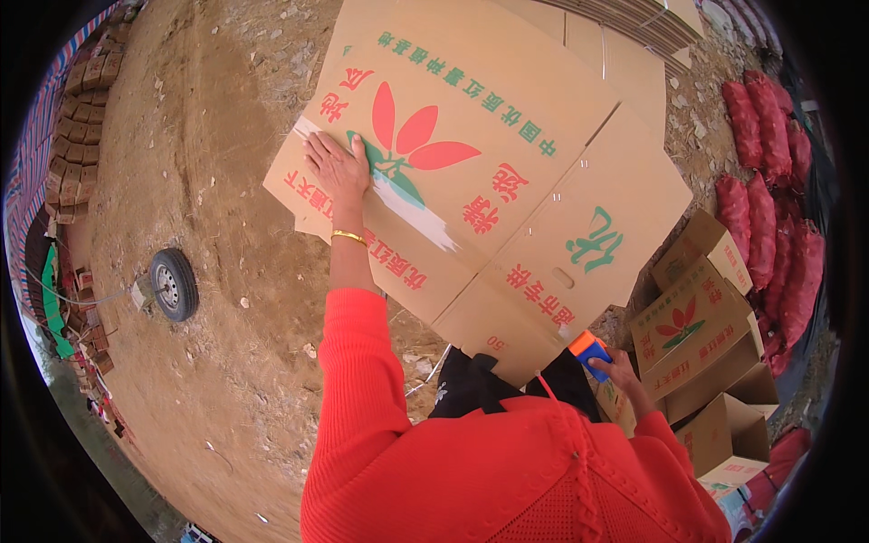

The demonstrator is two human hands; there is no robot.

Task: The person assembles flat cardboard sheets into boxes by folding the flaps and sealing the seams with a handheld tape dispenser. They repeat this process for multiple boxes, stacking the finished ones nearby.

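Observation:
A flattened brown cardboard carton [471, 244] with red and green print lies in front of me, slanting down to my lap. My left hand [337, 167] rests flat on its left part, palm down, fingers stretched out, a gold bracelet at the wrist. From under that hand a shiny pale strip [416, 213] runs along the cardboard over the green printed leaf. At the carton's near right corner my right hand [617, 369] grips a blue-and-orange block-shaped tool [590, 351]; its exact kind I cannot make out.
Opened cartons [701, 335] stand close on my right. Beyond them lie full red mesh sacks [760, 226]. A stack of flat cardboard [634, 20] sits at the far right. On the dirt ground [226, 136] to the left is a wheel [174, 284]; stacked bricks [80, 149] line the left edge.

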